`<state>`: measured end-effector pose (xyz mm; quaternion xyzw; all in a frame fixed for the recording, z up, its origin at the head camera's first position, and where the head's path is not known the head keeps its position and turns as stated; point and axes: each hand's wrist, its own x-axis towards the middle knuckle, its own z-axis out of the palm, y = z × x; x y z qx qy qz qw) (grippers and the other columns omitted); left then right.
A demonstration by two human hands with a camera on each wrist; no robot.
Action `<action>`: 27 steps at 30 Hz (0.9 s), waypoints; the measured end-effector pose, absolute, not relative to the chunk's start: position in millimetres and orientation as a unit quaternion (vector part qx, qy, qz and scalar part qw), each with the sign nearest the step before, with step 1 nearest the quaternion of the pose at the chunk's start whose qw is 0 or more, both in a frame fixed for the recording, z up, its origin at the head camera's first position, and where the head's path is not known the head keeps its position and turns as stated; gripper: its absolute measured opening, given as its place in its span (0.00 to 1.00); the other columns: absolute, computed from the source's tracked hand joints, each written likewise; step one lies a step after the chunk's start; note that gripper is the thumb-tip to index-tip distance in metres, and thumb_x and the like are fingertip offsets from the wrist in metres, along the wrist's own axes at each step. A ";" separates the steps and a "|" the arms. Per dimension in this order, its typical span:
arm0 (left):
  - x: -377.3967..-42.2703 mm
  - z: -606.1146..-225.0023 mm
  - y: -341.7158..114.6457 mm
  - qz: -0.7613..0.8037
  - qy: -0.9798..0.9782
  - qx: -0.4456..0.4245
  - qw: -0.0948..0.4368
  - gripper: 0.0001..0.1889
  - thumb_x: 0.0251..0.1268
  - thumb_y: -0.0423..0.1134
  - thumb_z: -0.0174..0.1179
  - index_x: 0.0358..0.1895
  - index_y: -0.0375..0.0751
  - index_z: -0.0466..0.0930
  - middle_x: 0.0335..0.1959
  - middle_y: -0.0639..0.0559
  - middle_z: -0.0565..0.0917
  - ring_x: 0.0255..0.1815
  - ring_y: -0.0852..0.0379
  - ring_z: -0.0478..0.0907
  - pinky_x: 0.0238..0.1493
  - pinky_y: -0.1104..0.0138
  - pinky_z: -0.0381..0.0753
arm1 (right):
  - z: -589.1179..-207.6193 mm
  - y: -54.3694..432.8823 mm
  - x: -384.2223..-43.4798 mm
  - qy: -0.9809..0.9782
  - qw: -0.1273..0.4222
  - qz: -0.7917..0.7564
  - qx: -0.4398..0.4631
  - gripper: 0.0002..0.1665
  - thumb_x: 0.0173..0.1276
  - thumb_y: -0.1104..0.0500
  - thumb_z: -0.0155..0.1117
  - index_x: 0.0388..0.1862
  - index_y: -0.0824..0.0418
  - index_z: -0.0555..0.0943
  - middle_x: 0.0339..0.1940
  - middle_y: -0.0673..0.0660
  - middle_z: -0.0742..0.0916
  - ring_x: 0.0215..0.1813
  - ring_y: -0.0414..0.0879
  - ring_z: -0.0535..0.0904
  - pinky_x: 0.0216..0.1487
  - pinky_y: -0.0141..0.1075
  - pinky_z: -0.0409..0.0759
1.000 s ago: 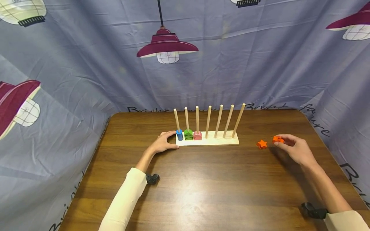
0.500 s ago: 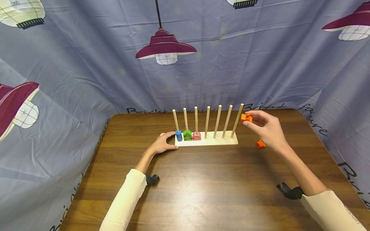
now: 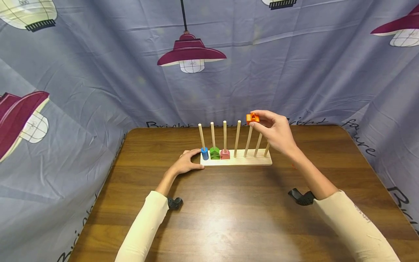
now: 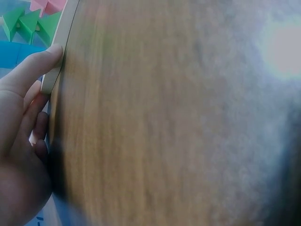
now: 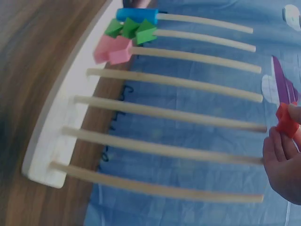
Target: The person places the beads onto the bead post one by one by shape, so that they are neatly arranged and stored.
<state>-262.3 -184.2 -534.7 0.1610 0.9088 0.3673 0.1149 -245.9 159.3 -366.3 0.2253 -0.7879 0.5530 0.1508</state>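
A pale wooden peg board stands on the table with a row of upright pegs. From the left, its pegs carry a blue cylinder, green tree-like pieces and pink blocks. My left hand grips the board's left end, thumb along the front edge. My right hand pinches an orange star-shaped block between thumb and fingers. That block appears near the top of the fifth peg; the right wrist view puts it just beyond the peg tips.
Another orange star block lies on the brown wooden table, mostly hidden behind my right forearm. A lamp-patterned grey-blue curtain hangs behind the table.
My right hand has lifted the orange star block off the table at the right and carried it left and up, over to the pegs. The left hand has stayed on the board.
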 end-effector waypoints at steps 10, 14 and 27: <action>-263.4 -535.9 -185.4 0.362 0.910 0.163 0.117 0.43 0.57 0.50 0.73 0.75 0.40 0.66 0.74 0.44 0.67 0.70 0.44 0.59 0.69 0.46 0.58 | -367.8 134.5 -261.6 -0.806 0.143 0.529 0.223 0.18 0.64 0.66 0.72 0.53 0.65 0.85 0.42 0.60 0.88 0.42 0.45 0.83 0.42 0.27 0.76; -263.6 -535.3 -185.1 0.363 0.909 0.165 0.118 0.42 0.57 0.49 0.73 0.75 0.41 0.66 0.74 0.45 0.67 0.70 0.44 0.59 0.69 0.46 0.59 | -377.5 132.1 -265.6 -0.825 0.144 0.501 0.218 0.17 0.64 0.65 0.73 0.52 0.64 0.86 0.32 0.58 0.86 0.29 0.44 0.73 0.29 0.28 0.68; -263.7 -534.5 -186.0 0.368 0.908 0.170 0.107 0.42 0.56 0.49 0.73 0.74 0.41 0.68 0.73 0.44 0.69 0.68 0.44 0.61 0.69 0.48 0.59 | -404.4 129.5 -267.8 -0.815 0.100 0.543 0.175 0.20 0.63 0.64 0.73 0.53 0.67 0.79 0.43 0.61 0.85 0.33 0.43 0.76 0.31 0.27 0.73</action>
